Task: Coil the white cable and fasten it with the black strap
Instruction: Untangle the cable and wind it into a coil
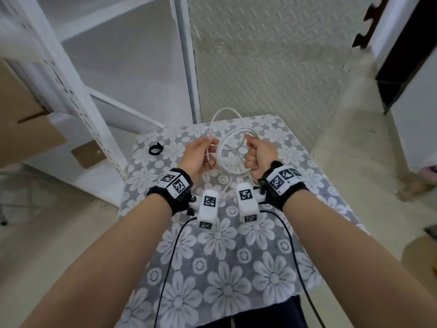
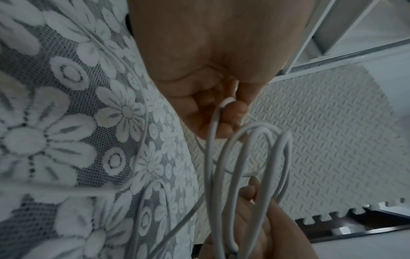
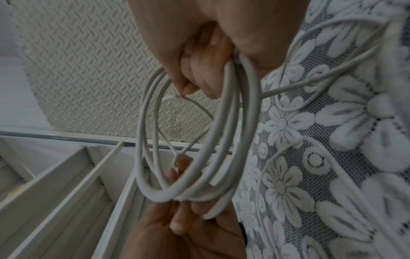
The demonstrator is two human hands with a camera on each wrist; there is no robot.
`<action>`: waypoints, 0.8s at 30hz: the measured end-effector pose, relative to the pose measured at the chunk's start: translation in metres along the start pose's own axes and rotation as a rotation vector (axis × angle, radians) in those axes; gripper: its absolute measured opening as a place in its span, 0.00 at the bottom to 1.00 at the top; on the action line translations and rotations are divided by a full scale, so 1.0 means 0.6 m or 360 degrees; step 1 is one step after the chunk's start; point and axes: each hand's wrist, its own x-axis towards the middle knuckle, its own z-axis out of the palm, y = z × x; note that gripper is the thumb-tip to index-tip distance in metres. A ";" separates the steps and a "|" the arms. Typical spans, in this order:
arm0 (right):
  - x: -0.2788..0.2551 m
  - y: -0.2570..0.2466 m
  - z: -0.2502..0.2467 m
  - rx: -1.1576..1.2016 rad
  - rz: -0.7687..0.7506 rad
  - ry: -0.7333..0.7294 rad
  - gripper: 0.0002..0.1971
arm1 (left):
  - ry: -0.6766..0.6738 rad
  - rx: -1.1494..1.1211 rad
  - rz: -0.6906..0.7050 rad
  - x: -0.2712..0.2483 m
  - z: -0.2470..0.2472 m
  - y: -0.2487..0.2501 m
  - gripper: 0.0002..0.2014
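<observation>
Several loops of white cable (image 1: 230, 147) hung in the clenched right hand (image 1: 256, 155); left hand (image 1: 201, 153) pinched a strand. Black strap (image 1: 155, 148) lay left of the coil, nearer the left hand.

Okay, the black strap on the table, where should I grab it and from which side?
Probably pinch the black strap from above at its protruding tail, on the far right of the loop. It lies flat on the tablecloth, left of the left hand, so that hand looks nearest.

The white cable's (image 1: 230, 147) ends are being hidden among its loops, and the desk's (image 1: 236, 268) near edge is being cropped.
</observation>
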 end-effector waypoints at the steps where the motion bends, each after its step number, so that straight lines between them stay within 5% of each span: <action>1: 0.013 0.003 0.002 0.0003 0.0002 -0.0005 0.15 | -0.0023 -0.0039 0.0021 0.013 -0.001 -0.003 0.10; 7: 0.093 0.018 0.009 0.0046 0.0018 -0.0096 0.11 | -0.0151 -0.0428 -0.0055 0.098 -0.003 -0.025 0.12; 15: 0.174 0.039 0.006 -0.0127 -0.0018 -0.0153 0.11 | -0.0194 -0.0224 -0.0038 0.174 0.002 -0.035 0.13; 24: 0.245 0.062 0.002 -0.0327 0.0023 -0.0041 0.09 | -0.0233 -0.0052 -0.0025 0.231 -0.008 -0.080 0.25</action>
